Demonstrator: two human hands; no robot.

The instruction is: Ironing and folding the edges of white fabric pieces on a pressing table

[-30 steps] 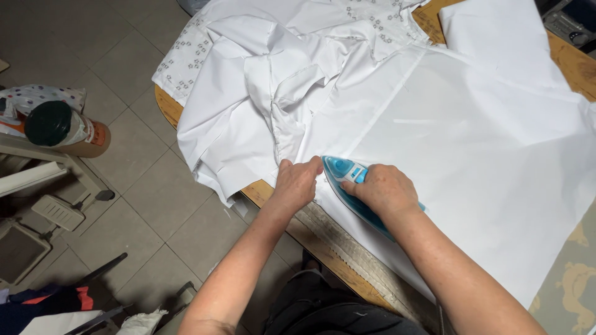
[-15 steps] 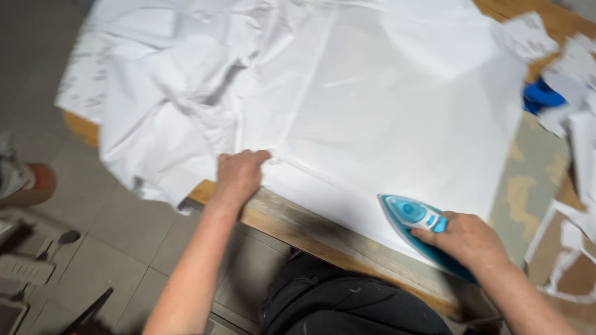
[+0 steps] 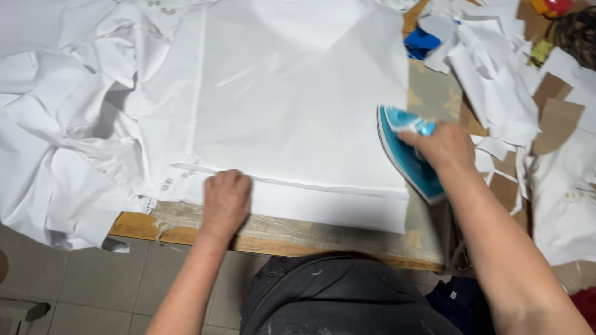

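A white shirt [image 3: 292, 105] lies spread flat on the wooden table [image 3: 292, 239], with its crumpled part [image 3: 68, 136] bunched at the left and hanging over the edge. My left hand [image 3: 226, 198] presses, fingers curled, on the shirt's near hem by the buttons. My right hand [image 3: 442, 147] grips the handle of a blue and white iron [image 3: 400, 149], which rests just off the shirt's right edge on the patterned table cover [image 3: 434, 93].
Scraps of white cloth and cardboard pieces [image 3: 515, 80] are piled at the right of the table, with a blue object [image 3: 422, 42] among them. Tiled floor [image 3: 93, 285] lies below left. My dark trousers [image 3: 335, 298] are against the table's near edge.
My right hand has slid the iron along the near hem from beside my left hand to the shirt's right edge. My left hand stays pressed on the hem.
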